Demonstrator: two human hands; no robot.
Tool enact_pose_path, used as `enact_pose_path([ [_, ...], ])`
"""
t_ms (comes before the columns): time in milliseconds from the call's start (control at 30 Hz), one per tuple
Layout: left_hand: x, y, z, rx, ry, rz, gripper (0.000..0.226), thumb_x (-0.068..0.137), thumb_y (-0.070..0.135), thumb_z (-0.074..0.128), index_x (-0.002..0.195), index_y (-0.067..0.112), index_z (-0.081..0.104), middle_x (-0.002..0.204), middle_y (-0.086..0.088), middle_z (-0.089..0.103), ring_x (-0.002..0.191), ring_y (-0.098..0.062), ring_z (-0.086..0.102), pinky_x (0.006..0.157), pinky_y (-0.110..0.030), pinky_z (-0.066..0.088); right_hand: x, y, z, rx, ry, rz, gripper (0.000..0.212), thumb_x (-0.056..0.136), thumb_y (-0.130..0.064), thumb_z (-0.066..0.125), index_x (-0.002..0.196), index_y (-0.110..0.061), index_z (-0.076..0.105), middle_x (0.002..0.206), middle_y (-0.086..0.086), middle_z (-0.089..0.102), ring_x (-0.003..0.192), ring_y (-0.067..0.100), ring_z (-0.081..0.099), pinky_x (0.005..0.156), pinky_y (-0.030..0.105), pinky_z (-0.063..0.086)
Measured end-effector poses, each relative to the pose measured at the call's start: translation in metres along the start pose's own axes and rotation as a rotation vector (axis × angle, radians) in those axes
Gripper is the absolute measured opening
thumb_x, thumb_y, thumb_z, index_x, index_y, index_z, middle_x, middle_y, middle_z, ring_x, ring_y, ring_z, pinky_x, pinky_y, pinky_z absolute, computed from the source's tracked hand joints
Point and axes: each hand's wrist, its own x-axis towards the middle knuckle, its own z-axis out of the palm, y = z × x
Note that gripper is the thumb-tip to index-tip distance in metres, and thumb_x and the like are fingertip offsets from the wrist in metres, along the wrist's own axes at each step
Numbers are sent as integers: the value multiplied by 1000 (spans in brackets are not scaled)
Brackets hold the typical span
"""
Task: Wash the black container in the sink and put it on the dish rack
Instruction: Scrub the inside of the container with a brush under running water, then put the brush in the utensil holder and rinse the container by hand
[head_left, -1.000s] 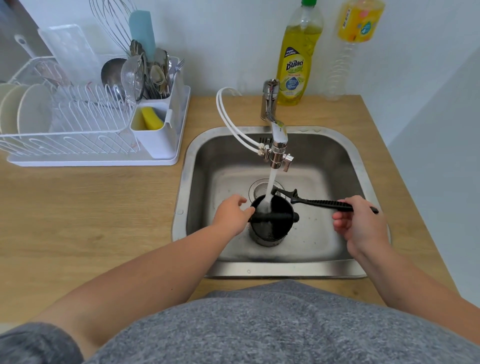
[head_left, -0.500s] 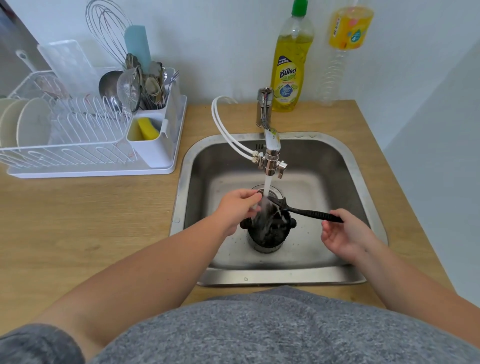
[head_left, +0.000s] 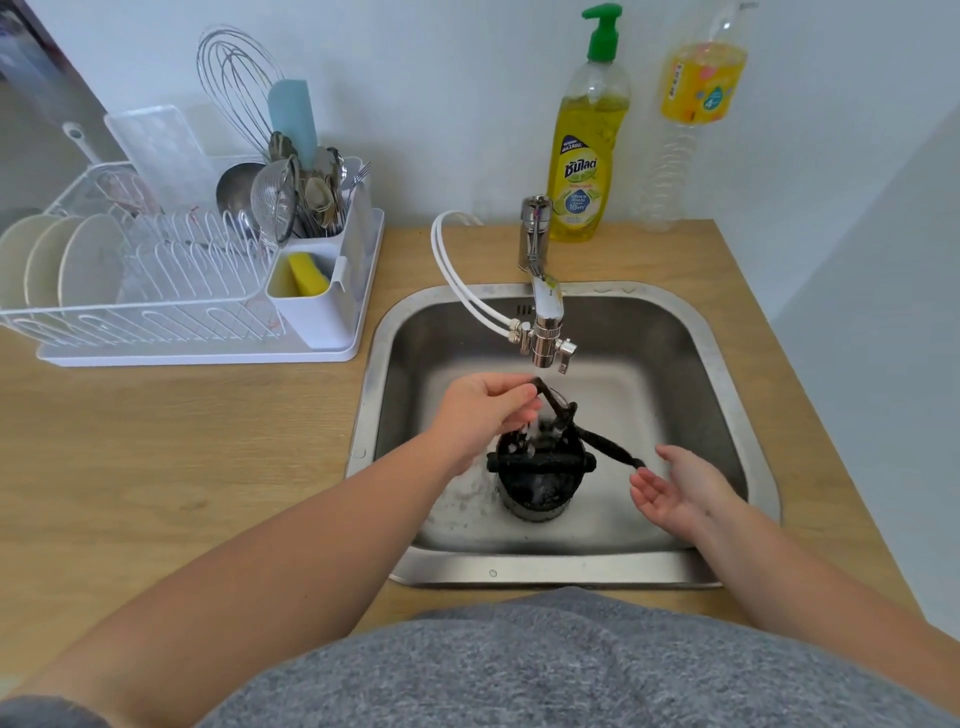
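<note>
1. The black container (head_left: 537, 480) stands upright on the floor of the sink (head_left: 727, 415), near the middle and under the tap (head_left: 545, 317), with a black bar across its rim.
2. A long black tool (head_left: 576, 431) slants over the container's mouth; its upper end is by the tap outlet and its lower end points to the right.
3. The left hand (head_left: 485, 415) is closed around the upper end of the tool, fingers pinching it just below the tap.
4. The right hand (head_left: 675, 491) is open, palm up with fingers spread, just beside the tool's lower end; whether they touch I cannot tell.
5. The white dish rack (head_left: 182, 291) sits on the wooden counter (head_left: 156, 441) left of the sink, holding plates and utensils.
6. A yellow soap bottle (head_left: 587, 150) stands at the wall behind the tap.
</note>
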Motion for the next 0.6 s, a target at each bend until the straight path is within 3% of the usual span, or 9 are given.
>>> enact_pose_path([
  [67,-9,13,-7,80,-16,69,21,89,6,64,109,7,69,81,-3,74,68,-3,71,63,-12,54,0,2,0,-196,70,-134,37,92,-22,55,126,-12,45,107,11,55,91,25,58,76,37,47],
  [167,-23,32,-17,236,-28,186,21,87,7,66,107,10,72,82,0,75,73,-3,72,64,-9,51,-3,7,4,-559,200,-538,56,87,-18,56,140,-18,38,131,9,50,112,24,50,91,38,41],
  [233,-31,43,-21,277,-42,249,19,85,6,67,100,17,74,80,5,76,76,-5,72,69,-12,53,-10,7,12,-719,169,-819,48,85,-12,53,133,-17,46,131,5,48,116,22,49,95,34,37],
  [333,-40,59,-28,342,-31,339,22,83,9,70,90,29,74,77,6,76,78,-10,73,78,-21,57,-25,7,32,-913,7,-1136,36,82,1,51,112,-13,62,111,-2,51,110,18,49,93,25,34],
  [467,-52,75,-37,419,-5,428,22,82,12,72,85,34,72,67,14,74,68,-3,69,75,-17,56,-53,13,63,-1082,-320,-1146,44,73,6,48,99,-24,67,92,-16,54,87,7,47,71,7,33],
  [533,-56,78,-38,441,19,440,18,82,13,73,85,31,72,64,14,72,65,1,67,70,-11,53,-64,21,70,-1148,-488,-1106,44,71,-9,51,99,-43,58,93,-19,53,84,2,50,68,1,34],
  [600,-61,77,-39,480,30,439,12,82,14,73,90,22,74,67,11,72,64,3,67,67,-9,51,-69,31,74,-1236,-557,-1118,33,74,-30,58,94,-54,49,95,-18,52,80,2,51,66,6,38],
])
